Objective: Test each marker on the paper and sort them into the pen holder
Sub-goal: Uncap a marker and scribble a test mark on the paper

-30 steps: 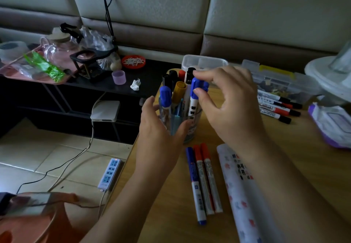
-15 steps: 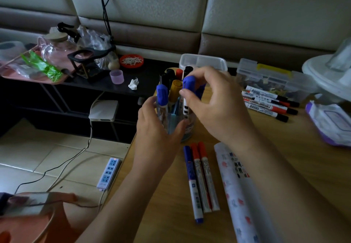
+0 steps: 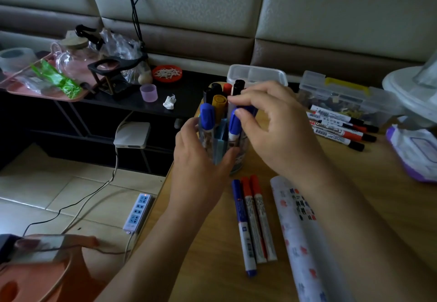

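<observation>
While left hand (image 3: 198,160) grips pen holder (image 3: 239,165) | marker (image 3: 234,123) pinched under right hand (image 3: 279,131)

The pen holder (image 3: 239,160) was clear; near it lay one blue marker (image 3: 243,226), two red markers (image 3: 263,219), and paper (image 3: 298,230) printed red and black.

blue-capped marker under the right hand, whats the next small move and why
Probably release it and lift the right hand clear. It pinches the cap of the blue-capped marker, which stands in the pen holder about as deep as the neighbouring blue marker, so it looks seated. The left hand grips the holder. Three markers lie on the table nearby, likely next.
</observation>
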